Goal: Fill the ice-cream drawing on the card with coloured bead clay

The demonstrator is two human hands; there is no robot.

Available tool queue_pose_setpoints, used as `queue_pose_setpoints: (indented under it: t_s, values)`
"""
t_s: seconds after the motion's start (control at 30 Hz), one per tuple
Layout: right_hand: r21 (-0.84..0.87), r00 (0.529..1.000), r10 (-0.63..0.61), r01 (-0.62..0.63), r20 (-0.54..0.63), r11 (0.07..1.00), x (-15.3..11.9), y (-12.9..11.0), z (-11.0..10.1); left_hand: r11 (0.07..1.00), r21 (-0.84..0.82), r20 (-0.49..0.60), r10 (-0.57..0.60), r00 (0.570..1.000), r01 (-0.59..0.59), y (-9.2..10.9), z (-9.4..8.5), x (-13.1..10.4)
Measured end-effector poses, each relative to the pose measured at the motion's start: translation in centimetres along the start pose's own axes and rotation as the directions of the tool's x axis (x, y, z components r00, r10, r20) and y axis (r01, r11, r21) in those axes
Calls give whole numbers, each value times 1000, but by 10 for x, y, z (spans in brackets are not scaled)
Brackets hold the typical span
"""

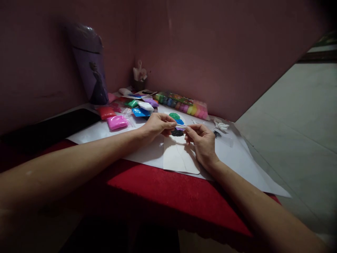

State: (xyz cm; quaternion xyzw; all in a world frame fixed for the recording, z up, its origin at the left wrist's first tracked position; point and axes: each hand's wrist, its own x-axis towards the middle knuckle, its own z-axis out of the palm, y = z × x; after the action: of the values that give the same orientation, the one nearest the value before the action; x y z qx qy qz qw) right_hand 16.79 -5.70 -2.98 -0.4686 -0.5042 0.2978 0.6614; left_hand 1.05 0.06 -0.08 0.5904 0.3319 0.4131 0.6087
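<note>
- The red table spans the near side; a knock against it could jog everything on top.
- The white sheet covers most of it, one corner poking past the table on the right. A sleeve or forearm catching that corner could drag the lot.
- The pale card lies flat on the sheet, below and between the hands; the black patch sits on its far half, near the fingers, so a dipping knuckle might smudge it.
- The right hand pinches one end of the thin white strip, thumb against fingers.
- The left hand pinches the other end, by the look of it.
- The thin white strip is held above the card. I can't tell what it's made of; if soft, uneven pulling could snap it.
</note>
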Motion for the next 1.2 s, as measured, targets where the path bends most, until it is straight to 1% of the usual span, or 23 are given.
queue_pose_setpoints:
  t_s: [0.07, 0.13, 0.2, 0.3, 0.37, 0.53, 0.63, 0.77, 0.97, 1.2]
  values:
    - [-12, 999, 32, -32, 12, 999, 2, 2, -1, 1000, -10, 8, -6, 1000, 6, -2, -2, 2]
    - [-21, 998, 35, -34, 45, 999, 2, 3, -1, 999, -34, 47, -14, 999, 16, -4, -3, 3]
    - [-11, 996, 16, -15, 89, 1000, 1, 2, -1, 999, -46, 118, -21, 993, 27, -6, -4, 2]
    - [0, 986, -10, 10, 169, 1000, -1, -1, 2, 1000, -5, 246, -15, 969, 17, -8, -4, 1]
    - [-10, 978, -19, 22, 209, 1000, -3, -2, 4, 1000, 24, 287, -1, 958, -6, -9, -4, 0]
    - [-87, 972, -79, 100, 222, 991, -8, -1, 4, 998, 51, 261, 34, 965, -49, -10, -5, 1]
    - [-123, 971, -113, 141, 209, 982, -9, 0, 3, 994, 93, 263, 28, 964, -55, -8, -4, 2]
    - [-144, 973, -125, 155, 196, 977, -10, 0, 3, 993, 117, 261, 2, 965, -33, -6, -2, 1]
    - [-135, 971, -137, 165, 197, 977, -8, 0, 3, 999, 33, 219, -13, 976, 6, -5, 1, -3]
    - [-121, 974, -111, 137, 197, 983, -9, 1, 3, 998, -24, 253, -42, 967, 50, -7, -3, -1]
